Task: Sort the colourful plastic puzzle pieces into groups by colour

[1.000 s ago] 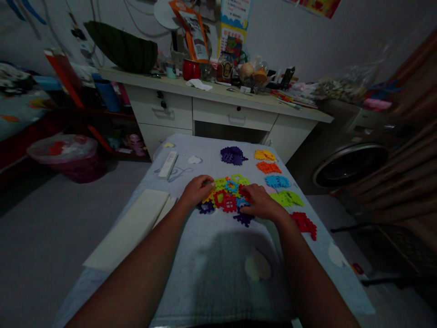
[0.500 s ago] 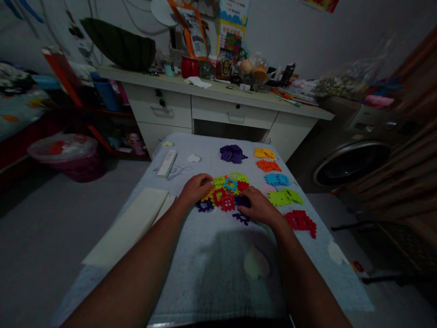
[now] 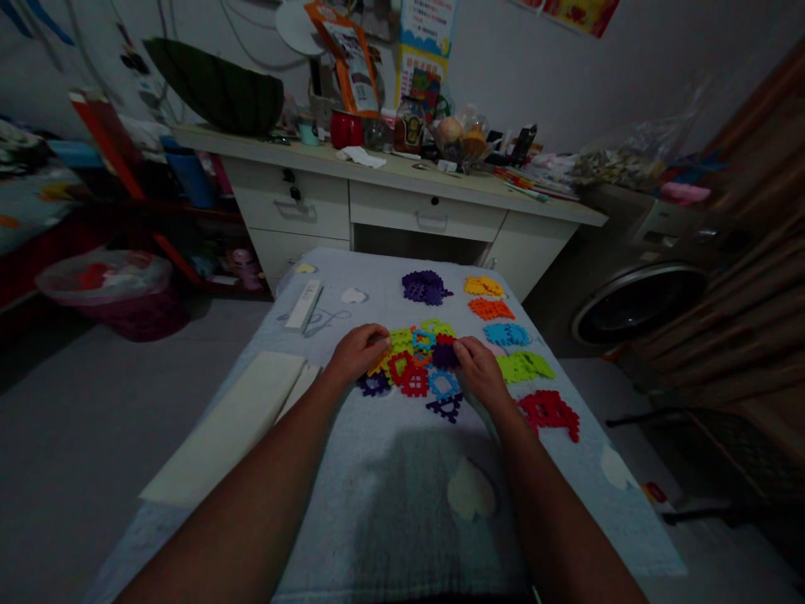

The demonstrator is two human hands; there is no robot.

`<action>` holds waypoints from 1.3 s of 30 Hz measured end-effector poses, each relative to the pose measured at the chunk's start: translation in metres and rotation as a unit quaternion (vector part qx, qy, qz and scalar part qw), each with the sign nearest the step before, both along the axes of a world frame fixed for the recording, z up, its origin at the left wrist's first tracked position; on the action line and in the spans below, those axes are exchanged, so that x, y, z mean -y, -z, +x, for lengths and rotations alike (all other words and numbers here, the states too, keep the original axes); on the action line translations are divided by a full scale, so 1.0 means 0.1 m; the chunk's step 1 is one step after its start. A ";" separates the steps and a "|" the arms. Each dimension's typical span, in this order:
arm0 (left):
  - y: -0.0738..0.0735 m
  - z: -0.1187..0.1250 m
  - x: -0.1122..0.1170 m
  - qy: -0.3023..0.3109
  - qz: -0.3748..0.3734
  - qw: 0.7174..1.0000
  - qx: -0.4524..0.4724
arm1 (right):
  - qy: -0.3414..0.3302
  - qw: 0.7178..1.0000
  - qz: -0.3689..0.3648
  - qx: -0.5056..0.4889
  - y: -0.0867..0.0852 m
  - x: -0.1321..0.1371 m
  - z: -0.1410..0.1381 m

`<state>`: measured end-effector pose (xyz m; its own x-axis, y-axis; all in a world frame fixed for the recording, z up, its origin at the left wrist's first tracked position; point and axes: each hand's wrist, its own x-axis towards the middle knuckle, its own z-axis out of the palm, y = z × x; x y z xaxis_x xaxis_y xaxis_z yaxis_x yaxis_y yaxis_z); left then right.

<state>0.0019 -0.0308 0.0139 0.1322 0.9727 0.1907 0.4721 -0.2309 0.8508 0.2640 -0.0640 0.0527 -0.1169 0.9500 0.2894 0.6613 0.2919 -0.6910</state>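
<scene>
Purple plastic, a flat toothed piece point(image 3: 445, 356), pinched between thumb and fingers of the right hand point(image 3: 481, 369), at the right side of a mixed pile point(image 3: 412, 363) mid-table. Left hand point(image 3: 358, 356) curled at the pile's left side, beside orange-yellow pieces point(image 3: 377, 366); gripping or merely resting, impossible to tell. Below the right hand, a light-blue frame point(image 3: 433, 386) with notched rim, just above a dark purple cutout point(image 3: 451, 413).

Farther out, soft pale cloth over the table point(image 3: 340, 470), stretching broadly from pile to near edge. Along the right edge, from the far corner nearward, toothed heaps: yellow point(image 3: 484, 286), orange point(image 3: 491, 309), blue point(image 3: 506, 335), lime point(image 3: 526, 367), red point(image 3: 548, 411). Near the far edge, a purple heap point(image 3: 424, 287). Toward the far left corner, a slim white box point(image 3: 303, 306), lettering too small to read. By the left edge, a smooth pale slab point(image 3: 226, 428), partly behind the left forearm. Lower pieces hidden by overlap.
</scene>
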 end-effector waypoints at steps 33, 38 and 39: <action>0.03 0.03 -0.05 -0.031 0.027 0.996 -0.076 | 0.292 0.832 -0.183 -0.435 0.09 -1.90 -0.25; 0.03 0.03 -0.06 -0.031 0.027 0.996 -0.079 | 0.298 0.837 -0.203 -0.411 0.17 -1.93 -0.24; 0.03 0.03 -0.06 -0.032 0.027 0.996 -0.079 | 0.298 0.838 -0.204 -0.408 0.18 -1.93 -0.24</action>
<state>0.0047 -0.0248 0.0106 0.1017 0.9693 0.2240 0.6138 -0.2384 0.7526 0.2403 0.1289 0.0349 0.4924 0.8086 -0.3221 -0.1364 -0.2938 -0.9461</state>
